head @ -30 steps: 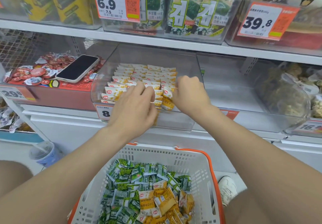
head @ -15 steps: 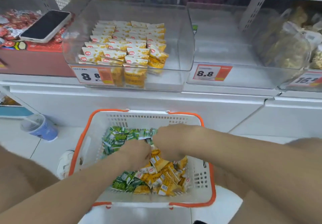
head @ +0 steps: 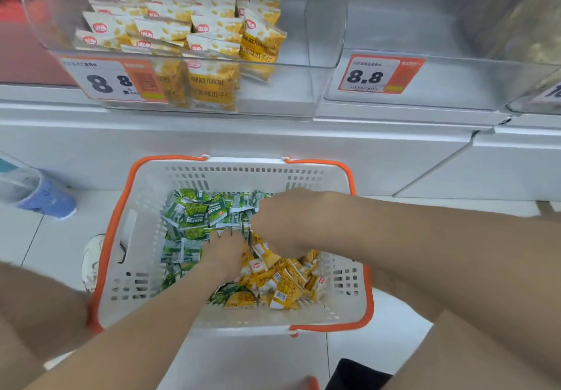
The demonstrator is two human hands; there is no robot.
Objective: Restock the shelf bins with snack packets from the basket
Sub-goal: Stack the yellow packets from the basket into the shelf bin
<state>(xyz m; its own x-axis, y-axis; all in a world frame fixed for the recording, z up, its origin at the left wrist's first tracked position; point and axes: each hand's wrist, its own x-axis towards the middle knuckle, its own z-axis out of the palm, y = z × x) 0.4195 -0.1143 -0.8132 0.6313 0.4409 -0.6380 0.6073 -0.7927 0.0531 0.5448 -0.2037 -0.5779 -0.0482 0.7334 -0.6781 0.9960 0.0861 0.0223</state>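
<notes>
A white basket with an orange rim (head: 236,174) stands on the floor below the shelf. It holds green snack packets (head: 194,213) on its left side and yellow snack packets (head: 282,283) on its right. My left hand (head: 226,256) lies palm down where the two colours meet, its fingertips sunk among the packets and hidden. My right hand (head: 285,222) is knuckles up beside it, fingers curled down into the yellow packets. Above, a clear shelf bin (head: 321,25) holds rows of the same yellow packets (head: 212,25).
Right of the stocked bin sits a clear bin (head: 455,86) with an 8.8 price tag (head: 379,75) and no packets visible. A blue cup (head: 45,201) stands on the floor at left, and a white shoe (head: 92,262) is beside the basket.
Both hands left the shelf bin and dropped into the basket. The view tilted down with them, and the hands have dug deeper into the packets.
</notes>
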